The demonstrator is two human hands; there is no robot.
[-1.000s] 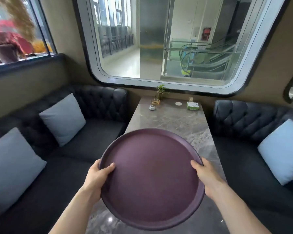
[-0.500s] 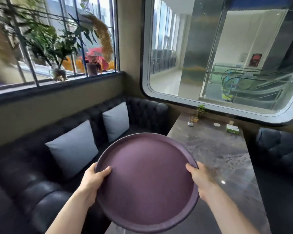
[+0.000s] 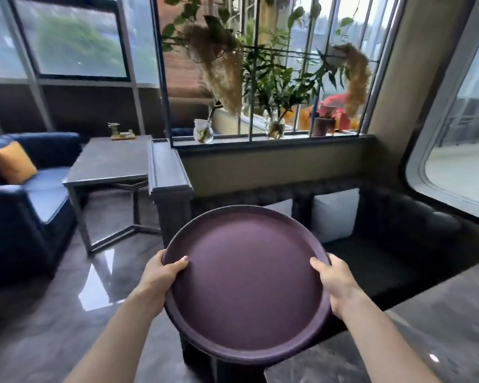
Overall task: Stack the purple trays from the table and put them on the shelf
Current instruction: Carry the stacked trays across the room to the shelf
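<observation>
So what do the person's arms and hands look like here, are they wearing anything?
Nothing visible is worn. Both forearms are bare right to the picture's bottom edge, with no sleeves showing. The left hand and right hand have no gloves, and no rings, watch or wristband can be seen.

A café or lounge: booth sofas (image 3: 25, 205), stone tables (image 3: 114, 161) (potted plants (image 3: 274, 87) along the window).
</observation>
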